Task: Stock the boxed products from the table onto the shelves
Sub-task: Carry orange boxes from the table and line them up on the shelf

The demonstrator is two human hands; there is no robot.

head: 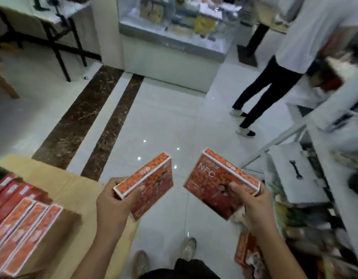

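While both boxes hang over the tiled floor at lower centre, the left hand has its fingers curled round the near end of the left orange box, and the right hand clamps the right orange box, the one reading NFC, thumb on its face. Both are tilted and apart from each other. More boxes on the table wait at lower left, and the shelves run down the right edge, blurred and crowded.

Here's the worry: each box is gripped at one end only, so the free end could swing and slip out onto the tiles. That lower-right shelf looks packed, and pushing a box in blind could knock goods off. A standing person at upper right is close enough to bump on a wide swing.
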